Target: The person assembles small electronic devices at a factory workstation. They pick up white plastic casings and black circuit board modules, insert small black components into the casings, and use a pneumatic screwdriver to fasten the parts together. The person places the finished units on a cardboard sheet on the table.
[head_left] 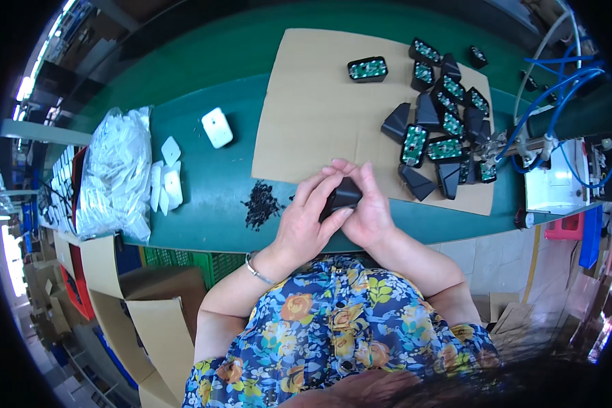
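Note:
Between my two hands, at the near edge of the green table, is a black plastic housing. My left hand wraps its left side, thumb across the near face. Around the right side curl the palm and fingers of my right hand. The housing's underside is hidden by my hands. Left of them lies a loose heap of tiny black pieces. To the right, several black housings with green circuit boards crowd a cardboard sheet; some lie with their black shells up.
A white cover and several thin white plates lie on the left. Beyond them stands a clear plastic bag full of white parts. Blue air hoses hang at the right, above a white tray. An open cardboard box sits below the table.

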{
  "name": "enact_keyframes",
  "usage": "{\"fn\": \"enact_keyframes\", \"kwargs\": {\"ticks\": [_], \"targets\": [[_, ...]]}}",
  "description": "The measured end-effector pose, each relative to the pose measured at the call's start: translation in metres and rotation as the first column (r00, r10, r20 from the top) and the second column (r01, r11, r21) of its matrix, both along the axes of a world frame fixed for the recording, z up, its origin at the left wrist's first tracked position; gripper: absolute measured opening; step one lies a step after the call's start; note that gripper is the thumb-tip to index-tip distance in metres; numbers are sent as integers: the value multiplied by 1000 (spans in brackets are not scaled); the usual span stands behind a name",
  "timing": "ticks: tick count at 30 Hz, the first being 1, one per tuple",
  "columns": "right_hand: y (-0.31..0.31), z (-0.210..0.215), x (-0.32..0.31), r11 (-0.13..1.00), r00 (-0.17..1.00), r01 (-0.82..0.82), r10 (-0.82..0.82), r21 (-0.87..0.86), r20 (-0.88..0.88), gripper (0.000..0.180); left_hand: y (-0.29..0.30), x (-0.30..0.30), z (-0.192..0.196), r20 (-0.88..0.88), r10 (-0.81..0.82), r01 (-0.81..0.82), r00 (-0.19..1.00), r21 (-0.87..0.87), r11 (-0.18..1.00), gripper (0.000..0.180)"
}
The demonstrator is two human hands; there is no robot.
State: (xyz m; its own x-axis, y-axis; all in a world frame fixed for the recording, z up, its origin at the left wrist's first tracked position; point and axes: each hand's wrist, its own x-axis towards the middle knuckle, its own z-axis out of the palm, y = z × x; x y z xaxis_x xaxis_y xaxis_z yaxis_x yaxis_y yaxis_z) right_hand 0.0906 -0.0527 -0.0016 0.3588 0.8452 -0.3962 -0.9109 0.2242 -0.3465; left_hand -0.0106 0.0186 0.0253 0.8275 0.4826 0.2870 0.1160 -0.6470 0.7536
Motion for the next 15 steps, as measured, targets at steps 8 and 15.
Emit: {"fn": "enact_keyframes", "kwargs": {"ticks": [8, 15], "targets": [[-12, 3, -2, 996, 993, -87, 85, 26, 77, 77, 3, -6, 8, -188, 16, 38, 982, 280, 959, 71], [-23, 10, 12, 976, 941, -210, 184, 61, 284, 83, -4, 2, 14, -171, 9, 20, 985, 170, 985, 67]]}}
